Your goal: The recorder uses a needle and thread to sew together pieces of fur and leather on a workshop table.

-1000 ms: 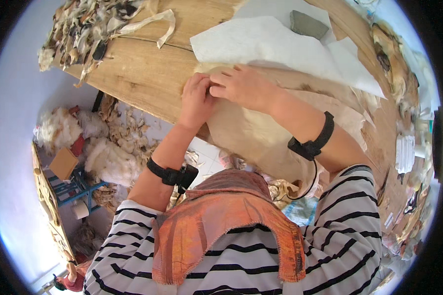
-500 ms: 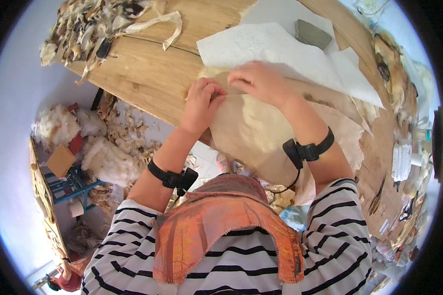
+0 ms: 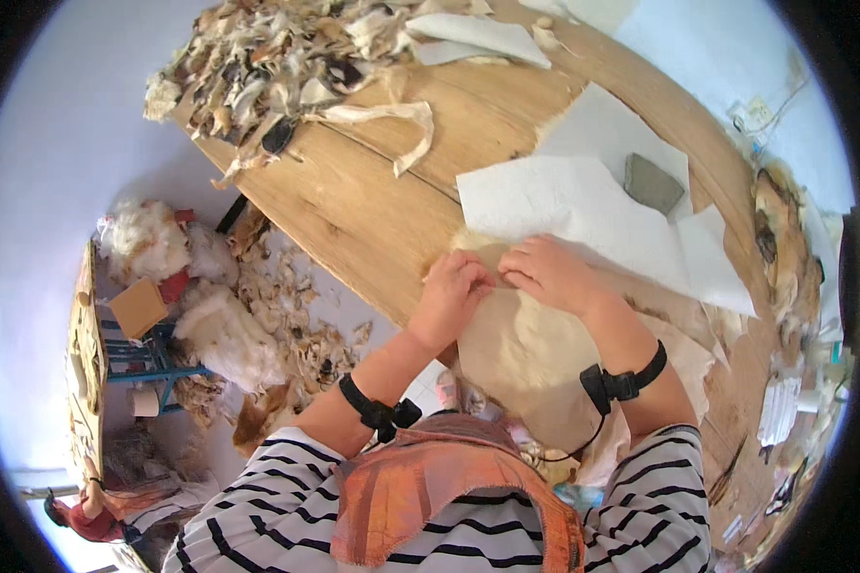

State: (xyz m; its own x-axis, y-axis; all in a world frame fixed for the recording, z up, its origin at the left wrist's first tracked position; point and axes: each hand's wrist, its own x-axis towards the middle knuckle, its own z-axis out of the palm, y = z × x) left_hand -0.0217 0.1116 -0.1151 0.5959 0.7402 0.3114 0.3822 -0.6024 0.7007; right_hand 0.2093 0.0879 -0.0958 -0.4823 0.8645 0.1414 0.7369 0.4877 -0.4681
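A cream-coloured hide (image 3: 521, 353) lies over the table's near edge, its pale skin side up. At the hide's far edge, my left hand (image 3: 452, 294) is closed, thumb and fingers pinching the hide. My right hand (image 3: 552, 275) is closed on the same edge just to the right, its fingertips almost meeting those of the left. What lies right between the fingertips is too small to make out. Beyond my hands, white paper sheets (image 3: 545, 196) are spread on the table, with a grey rectangular block (image 3: 653, 182) on top.
The wooden table (image 3: 354, 205) carries a heap of fur scraps (image 3: 258, 72) at its far left. Fluffy white fur (image 3: 225, 334) and scattered scraps lie on the floor by a blue stool (image 3: 143, 353). Another person (image 3: 91, 511) is at the lower left. Brown pelts (image 3: 784, 248) line the right side.
The view has shifted, so the table appears lower and further right. My right hand has come down from above the hide onto its edge, beside my left hand, which still pinches there.
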